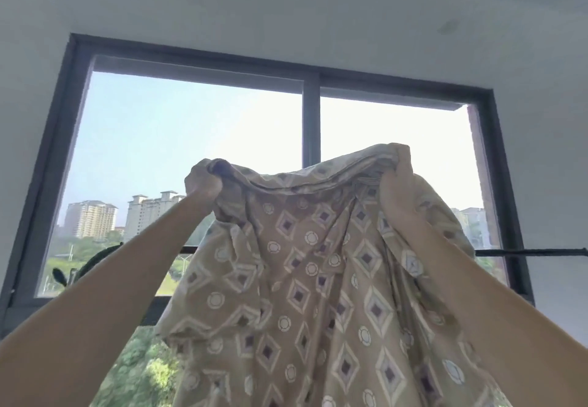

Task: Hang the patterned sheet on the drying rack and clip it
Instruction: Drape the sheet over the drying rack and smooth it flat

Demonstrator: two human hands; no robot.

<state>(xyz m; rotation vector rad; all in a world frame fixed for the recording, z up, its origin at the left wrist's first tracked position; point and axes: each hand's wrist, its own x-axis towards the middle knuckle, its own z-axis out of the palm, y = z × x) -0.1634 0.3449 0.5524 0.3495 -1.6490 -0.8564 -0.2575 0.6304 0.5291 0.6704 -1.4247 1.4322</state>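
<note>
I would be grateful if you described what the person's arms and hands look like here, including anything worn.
Both arms are bare as far as the frame shows; no sleeves reach the forearms. The left hand and right hand wear no gloves, and no watch, bracelet or ring is visible, though the patterned sheet hides most of the fingers.

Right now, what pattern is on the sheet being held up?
The sheet is tan with pale diamonds, dark centres and small white circles, seen in the head view.
</note>
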